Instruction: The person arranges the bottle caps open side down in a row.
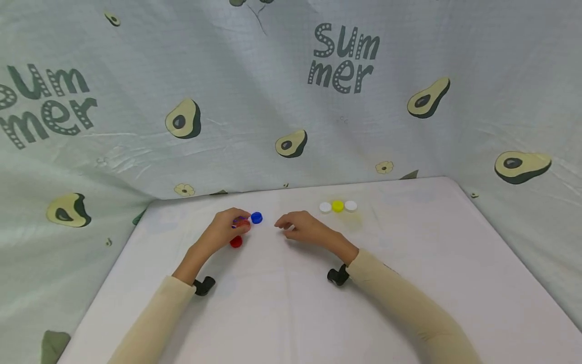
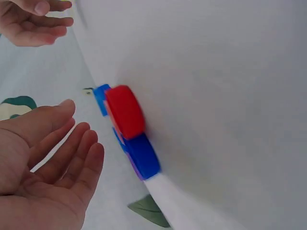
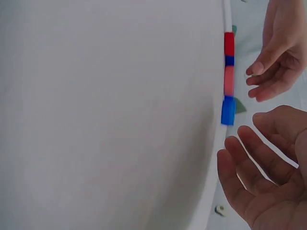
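Hovering both hands over a loose cluster of plastic-looking caps

Left hand (image 1: 222,228) above the cluster on the far left part of the white table (image 1: 282,303); fingers loosely curved, thumb apart, nothing gripped. Wrist views show a gap between its fingertips and the caps. Right hand (image 1: 305,227) to the right of the cluster, also relaxed, holding nothing.

Cluster: red cap (image 1: 236,242) nearest the person, blue cap (image 1: 256,218) at the right, pale red cap (image 3: 229,81) and dark blue cap (image 2: 144,155) partly hidden under the left hand in the head view. A purple edge (image 2: 136,169) shows by the dark blue one; cannot tell if that's a separate cap. Farther right, apart from the cluster, a row: white cap (image 1: 325,208), yellow cap (image 1: 338,206), second white cap (image 1: 350,206).

Handling, judged by look: light, stiff, hardly fragile. Smooth tops probably slippery, and a sideways nudge would likely slide one into its neighbour. Best hold: thumb and index on opposite sides of the rim, light pinch. For the crowded ones, come in from the free side; blue cap's right edge looks easiest, right hand is nearby.
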`<state>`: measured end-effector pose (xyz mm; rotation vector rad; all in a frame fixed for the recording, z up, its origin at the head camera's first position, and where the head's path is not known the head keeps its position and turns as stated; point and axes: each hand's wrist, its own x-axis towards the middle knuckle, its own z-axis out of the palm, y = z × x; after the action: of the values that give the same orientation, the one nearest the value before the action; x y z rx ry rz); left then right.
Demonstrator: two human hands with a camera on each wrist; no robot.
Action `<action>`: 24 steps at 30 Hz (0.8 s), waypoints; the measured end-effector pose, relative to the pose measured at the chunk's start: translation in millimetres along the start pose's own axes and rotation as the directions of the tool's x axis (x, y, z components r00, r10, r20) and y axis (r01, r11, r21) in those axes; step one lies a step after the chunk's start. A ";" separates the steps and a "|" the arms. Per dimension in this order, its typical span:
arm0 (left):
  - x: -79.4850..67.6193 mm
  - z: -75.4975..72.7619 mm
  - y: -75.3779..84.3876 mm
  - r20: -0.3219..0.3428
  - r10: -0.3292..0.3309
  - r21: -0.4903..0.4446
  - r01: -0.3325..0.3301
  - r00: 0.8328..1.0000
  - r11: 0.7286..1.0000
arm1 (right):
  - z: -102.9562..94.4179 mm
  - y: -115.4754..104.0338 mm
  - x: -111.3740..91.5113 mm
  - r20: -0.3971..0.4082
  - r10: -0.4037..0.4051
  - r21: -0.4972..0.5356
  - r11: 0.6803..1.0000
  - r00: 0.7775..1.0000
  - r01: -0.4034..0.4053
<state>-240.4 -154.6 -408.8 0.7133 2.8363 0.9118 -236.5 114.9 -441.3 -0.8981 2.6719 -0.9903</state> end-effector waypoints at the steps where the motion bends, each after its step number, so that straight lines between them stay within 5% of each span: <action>1: -3.5 -1.4 -3.6 -0.012 -0.016 0.004 0.016 1.000 1.000 | 4.3 -3.2 5.1 0.009 0.001 0.001 1.000 1.000 -0.001; 9: -18.2 -14.7 -28.8 -0.039 -0.092 0.013 0.093 0.995 0.996 | 32.6 -32.9 42.2 0.008 0.033 0.036 0.999 0.999 -0.033; 18: -26.0 -27.5 -46.7 0.078 -0.161 -0.030 0.164 0.984 0.986 | 50.9 -52.0 73.7 -0.007 0.072 -0.026 0.997 0.997 -0.073; 24: -22.6 -24.0 -50.1 0.091 -0.162 -0.088 0.170 0.983 0.981 | 51.9 -58.2 84.0 -0.059 0.064 -0.090 0.994 0.996 -0.069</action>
<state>-245.8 -213.5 -419.1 0.4826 2.7095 0.9592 -258.8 2.5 -439.1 -0.8035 2.7954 -0.8981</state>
